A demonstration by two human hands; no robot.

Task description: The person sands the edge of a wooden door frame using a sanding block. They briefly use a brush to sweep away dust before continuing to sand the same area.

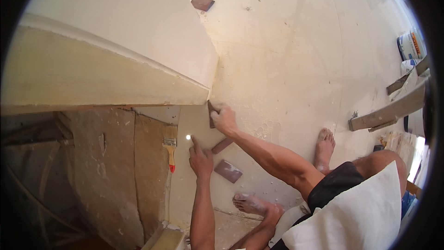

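My right hand grips a folded piece of brown sandpaper, which touches the lower corner of a pale, plastered wall end. Lower down, my left hand rests at the floor with its index finger stretched out and nothing visible in it. Just beyond that fingertip is a small bright white spot. A rolled piece of sandpaper lies between my hands, its one end close to the left knuckles. Flat beside my left wrist is a dust-streaked sandpaper sheet.
A paintbrush with a yellow and red handle lies by a brown board. Another folded sandpaper sits farther off on the dusty floor. At right are a wooden beam and a paint bucket. My bare feet flank the work area.
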